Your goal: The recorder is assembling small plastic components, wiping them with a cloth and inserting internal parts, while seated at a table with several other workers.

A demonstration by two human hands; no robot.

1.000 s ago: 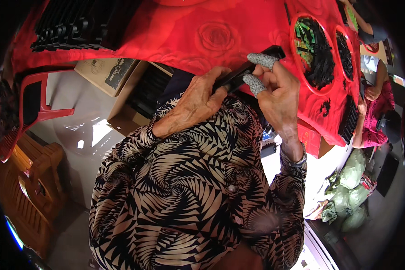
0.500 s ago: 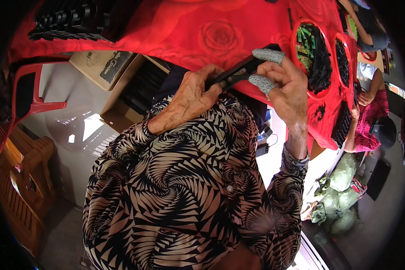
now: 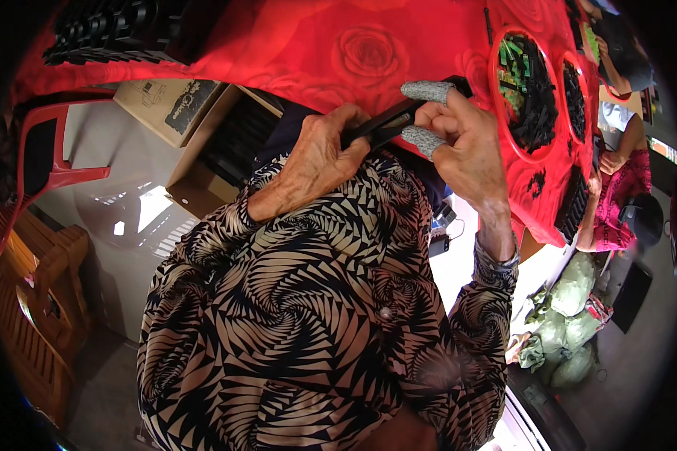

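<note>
My left hand point(image 3: 316, 156) grips the lower-left end of a long, narrow black plastic piece point(image 3: 384, 122), thumb on the near side and fingers beyond it. The piece slants up to the right over the table's near edge, in front of my body. My right hand point(image 3: 470, 150) wears grey knitted covers on the thumb and index finger. Those two fingertips close in on the middle of the black piece from opposite sides, while the other fingers curl inward. Anything small between the fingertips is too hidden to make out.
A red rose-patterned cloth point(image 3: 301, 45) covers the table. At right, a red oval basket point(image 3: 495, 94) holds black and green pieces, beside a smaller red basket point(image 3: 566, 59). Black parts point(image 3: 120, 34) stack at upper left. Below lie an open carton point(image 3: 192, 192) and a red chair point(image 3: 75, 179). Another person point(image 3: 624, 173) sits right.
My right hand has shifted slightly left along the black piece, its covered fingertips nearer my left hand. The piece has rolled a little, showing less of its recessed face. My left hand stays put.
</note>
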